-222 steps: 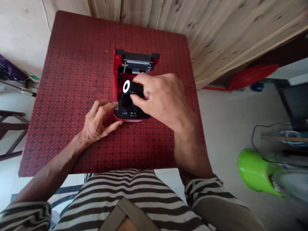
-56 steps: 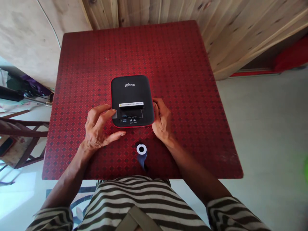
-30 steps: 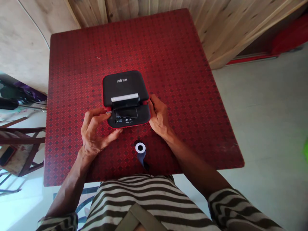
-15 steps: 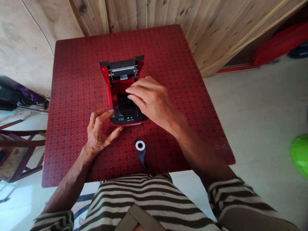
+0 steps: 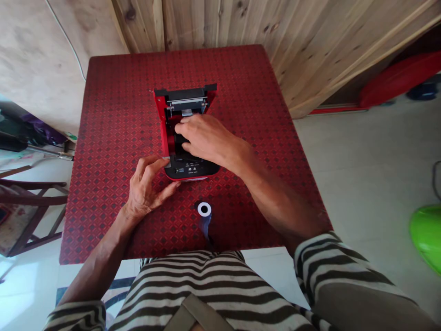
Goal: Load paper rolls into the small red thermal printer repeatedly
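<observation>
A red and black label printer (image 5: 191, 171) stands on the table with its lid raised. My left hand (image 5: 146, 186) grips its front left corner, the fingers on the top edge and the thumb low at the front. Inside the open compartment, my right hand (image 5: 210, 140) has its fingers and thumb around a black roll (image 5: 179, 143); the palm covers much of that roll and the compartment's right side. Nearer to me, a small ribbon roll (image 5: 204, 209) with a white ring-shaped end stands on the table, a dark strip trailing from it towards the edge.
A red patterned cloth covers the table (image 5: 113, 115), its front edge close to my body. Behind it rises a wooden plank wall (image 5: 213, 23). A wooden chair (image 5: 37, 202) stands at the left, and a bright green object (image 5: 427, 236) sits on the floor at the right.
My right hand has lowered into the compartment and closed around the black roll. A black sheet that lay across the front of the compartment no longer shows there. My left hand keeps its grip.
</observation>
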A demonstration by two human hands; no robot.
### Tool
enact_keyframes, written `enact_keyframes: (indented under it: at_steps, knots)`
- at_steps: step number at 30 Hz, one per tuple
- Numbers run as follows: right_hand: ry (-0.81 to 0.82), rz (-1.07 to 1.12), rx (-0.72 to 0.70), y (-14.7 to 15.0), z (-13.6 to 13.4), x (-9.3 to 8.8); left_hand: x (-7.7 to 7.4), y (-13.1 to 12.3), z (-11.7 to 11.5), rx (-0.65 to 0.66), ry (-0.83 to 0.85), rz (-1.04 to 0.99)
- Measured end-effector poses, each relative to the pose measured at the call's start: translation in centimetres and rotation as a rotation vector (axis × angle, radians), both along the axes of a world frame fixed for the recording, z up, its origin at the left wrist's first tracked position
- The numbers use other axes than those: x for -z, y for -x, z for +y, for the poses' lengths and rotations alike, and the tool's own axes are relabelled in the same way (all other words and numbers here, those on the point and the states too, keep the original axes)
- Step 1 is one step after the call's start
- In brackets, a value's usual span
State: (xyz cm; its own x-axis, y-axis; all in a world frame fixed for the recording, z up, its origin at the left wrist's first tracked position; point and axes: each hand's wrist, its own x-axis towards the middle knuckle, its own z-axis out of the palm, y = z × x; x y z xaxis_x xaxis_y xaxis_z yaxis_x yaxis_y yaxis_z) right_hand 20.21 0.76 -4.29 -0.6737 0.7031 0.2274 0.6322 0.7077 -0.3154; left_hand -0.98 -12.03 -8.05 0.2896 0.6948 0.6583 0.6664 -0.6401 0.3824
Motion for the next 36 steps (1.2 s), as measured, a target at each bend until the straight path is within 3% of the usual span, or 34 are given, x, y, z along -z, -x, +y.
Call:
enact_keyframes:
  at_steps: [3, 6, 9, 11, 14, 20, 24, 27, 30, 34, 36]
  knots:
    - [0.025, 0.119, 0.050, -0.1, -1.3, -1.0, 0.0, 0.0, 0.0, -0.005, 0.008, 0.004]
    - [0.045, 0.209, 0.069, -0.7, -3.3, -3.4, -0.1, 0.1, 0.1, -0.006, 0.014, 0.006]
    - [0.046, 0.287, 0.124, -2.7, -5.5, -6.3, -0.1, 0.3, 0.3, 0.006, 0.009, 0.019]
    - [0.026, 0.389, 0.243, -4.9, -6.5, -7.0, -0.1, 0.4, 0.3, 0.011, 0.004, 0.022]
    - [0.022, 0.587, 0.458, -8.5, -6.7, -4.8, 0.0, 0.3, 0.3, 0.018, 0.000, 0.012]
    - [0.160, 0.823, 0.658, -13.3, -5.7, 5.7, 0.3, 0.1, 0.4, -0.004, 0.003, -0.003]
    - [0.196, 0.845, 0.701, -13.9, -5.8, 9.0, 0.4, 0.3, 0.3, -0.013, 0.023, 0.005]
    - [0.187, 0.844, 0.668, -14.2, -5.7, 9.6, 0.3, 0.4, 0.3, -0.004, 0.047, -0.001]
    - [0.145, 0.789, 0.663, -14.5, -6.8, 8.8, 0.2, 0.4, 0.2, 0.004, 0.079, -0.002]
    - [0.029, 0.684, 0.824, -14.2, -11.4, 5.0, 0.2, 0.4, 0.2, 0.040, 0.097, -0.042]
    - [0.184, 0.647, 0.783, -13.6, -14.1, 2.9, 0.3, 0.4, 0.2, 0.046, 0.118, -0.070]
